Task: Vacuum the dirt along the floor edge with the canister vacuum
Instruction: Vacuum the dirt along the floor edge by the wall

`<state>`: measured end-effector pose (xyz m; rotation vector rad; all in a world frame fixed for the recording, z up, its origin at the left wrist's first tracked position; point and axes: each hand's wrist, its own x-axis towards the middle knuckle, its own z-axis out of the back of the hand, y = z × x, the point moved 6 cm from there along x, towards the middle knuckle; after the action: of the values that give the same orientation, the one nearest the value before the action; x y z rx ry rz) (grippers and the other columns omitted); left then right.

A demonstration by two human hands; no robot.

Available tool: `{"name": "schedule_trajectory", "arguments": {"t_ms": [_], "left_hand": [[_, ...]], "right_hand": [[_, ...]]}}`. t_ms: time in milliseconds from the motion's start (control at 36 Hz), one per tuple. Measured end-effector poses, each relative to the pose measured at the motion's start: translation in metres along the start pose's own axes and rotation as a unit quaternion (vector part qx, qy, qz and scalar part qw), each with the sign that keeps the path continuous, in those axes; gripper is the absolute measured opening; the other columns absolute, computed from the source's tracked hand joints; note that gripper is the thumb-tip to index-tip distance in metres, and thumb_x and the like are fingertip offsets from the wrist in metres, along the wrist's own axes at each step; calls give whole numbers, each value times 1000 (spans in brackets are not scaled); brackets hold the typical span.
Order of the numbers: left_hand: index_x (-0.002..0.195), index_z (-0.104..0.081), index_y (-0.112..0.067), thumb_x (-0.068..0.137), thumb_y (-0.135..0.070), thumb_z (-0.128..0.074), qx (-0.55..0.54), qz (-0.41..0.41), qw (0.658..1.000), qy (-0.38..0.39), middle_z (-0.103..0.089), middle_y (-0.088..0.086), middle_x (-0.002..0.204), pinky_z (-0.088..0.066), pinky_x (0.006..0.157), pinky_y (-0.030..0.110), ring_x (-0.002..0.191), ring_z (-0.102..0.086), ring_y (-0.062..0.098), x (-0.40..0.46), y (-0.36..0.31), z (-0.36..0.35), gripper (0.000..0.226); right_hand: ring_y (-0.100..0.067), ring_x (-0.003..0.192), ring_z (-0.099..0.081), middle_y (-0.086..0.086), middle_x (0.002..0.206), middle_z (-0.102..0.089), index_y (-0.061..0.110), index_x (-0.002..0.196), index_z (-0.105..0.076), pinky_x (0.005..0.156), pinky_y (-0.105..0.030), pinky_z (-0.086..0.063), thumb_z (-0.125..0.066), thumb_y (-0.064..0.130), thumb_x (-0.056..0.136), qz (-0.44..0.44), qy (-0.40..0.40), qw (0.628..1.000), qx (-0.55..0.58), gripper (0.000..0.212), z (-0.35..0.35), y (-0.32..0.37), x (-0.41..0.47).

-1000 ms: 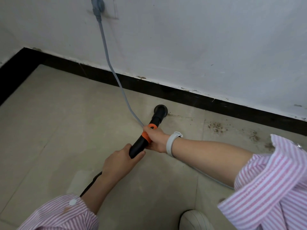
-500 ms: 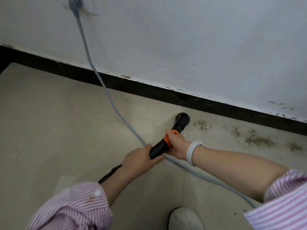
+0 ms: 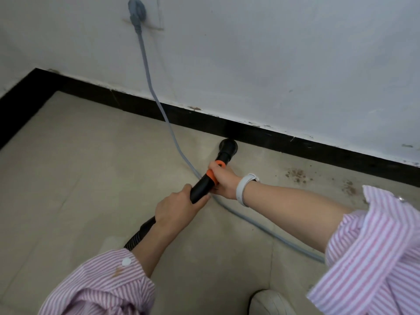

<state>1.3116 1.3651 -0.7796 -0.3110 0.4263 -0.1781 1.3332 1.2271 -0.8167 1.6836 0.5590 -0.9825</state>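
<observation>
A black vacuum wand (image 3: 202, 186) with an orange collar ends in a round black nozzle (image 3: 228, 145) that sits on the floor right against the black skirting (image 3: 295, 142). My right hand (image 3: 223, 180) grips the wand at the orange collar. My left hand (image 3: 177, 209) grips it lower down, where the ribbed black hose (image 3: 141, 233) begins. Brown dirt (image 3: 296, 175) lies along the floor edge to the right of the nozzle, with more specks (image 3: 348, 187) further right. The canister itself is out of view.
A grey cord (image 3: 156, 103) hangs from a wall plug (image 3: 136, 10), crosses the floor under my right forearm and runs off to the right. A white shoe (image 3: 270, 303) shows at the bottom. The skirting turns a corner at the far left.
The nozzle has slid left and up against the skirting, away from the dirt patches it was beside half a second ago. Both hands keep their hold on the wand.
</observation>
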Motion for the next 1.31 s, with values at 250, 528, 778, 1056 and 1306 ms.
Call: {"name": "schedule_trajectory", "arguments": {"t_ms": [250,528,778,1056,1306], "left_hand": [[91,-41,-23,87,-68,-40,-1,57,998,-18,-54,-2,74,-40,61,31,71,-55,23,16,29,23,46],[89,-43,-24,85,-68,-44,-4,62,998,8,-56,-4,68,-41,56,30,66,-60,20,-41,61,1,44],[87,-41,-25,86,-66,-45,-2,26,999,27,-53,-7,66,-40,54,30,63,-56,17,-61,59,-7,41],[92,-43,-24,85,-68,-45,-2,-79,992,98,-56,-3,76,-44,61,31,75,-62,23,-44,-7,-35,45],[97,-43,-25,84,-70,-44,13,-163,976,146,-65,3,95,-43,65,31,85,-63,24,-45,-56,-63,46]], "right_hand": [[-23,84,-54,-8,87,-50,16,82,-44,79,-38,-49,-52,24,94,17,20,1000,-11,16,-50,25,8],[-29,98,-57,-10,96,-53,15,87,-46,78,-37,-54,-54,22,91,-44,94,994,-24,12,-61,-40,-14],[-28,97,-59,-11,103,-54,13,94,-46,71,-34,-55,-54,26,92,-63,60,996,-10,15,-50,-64,-32],[-28,96,-55,-10,96,-50,13,91,-45,65,-33,-54,-52,25,94,-49,-44,996,56,14,32,-59,-49],[-29,91,-56,-12,95,-52,13,90,-45,69,-38,-53,-52,26,94,-59,-135,985,88,16,97,-75,-62]]}}
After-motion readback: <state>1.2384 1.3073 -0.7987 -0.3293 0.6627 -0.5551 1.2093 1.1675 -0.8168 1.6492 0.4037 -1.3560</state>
